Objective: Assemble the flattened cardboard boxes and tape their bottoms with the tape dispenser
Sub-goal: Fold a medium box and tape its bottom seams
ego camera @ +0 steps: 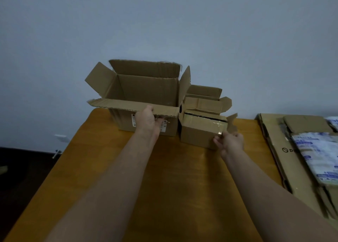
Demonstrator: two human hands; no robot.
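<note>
1. Head view: the left hand (146,121) grips the front flap of the large box (146,88) — its label (134,122) is unreadable.
2. The right hand (231,142) pinches the taped near corner of the small box (197,134), just beside it on the table (164,177).
3. Both look assembled; next, I judge, comes a piece from the flattened stack (274,150) — its print begins "P".

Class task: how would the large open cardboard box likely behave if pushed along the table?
The large box looks empty, so probably light and easy to slide. Its open flaps would likely flex rather than push. Standing tall, it might tip if shoved high.
</note>
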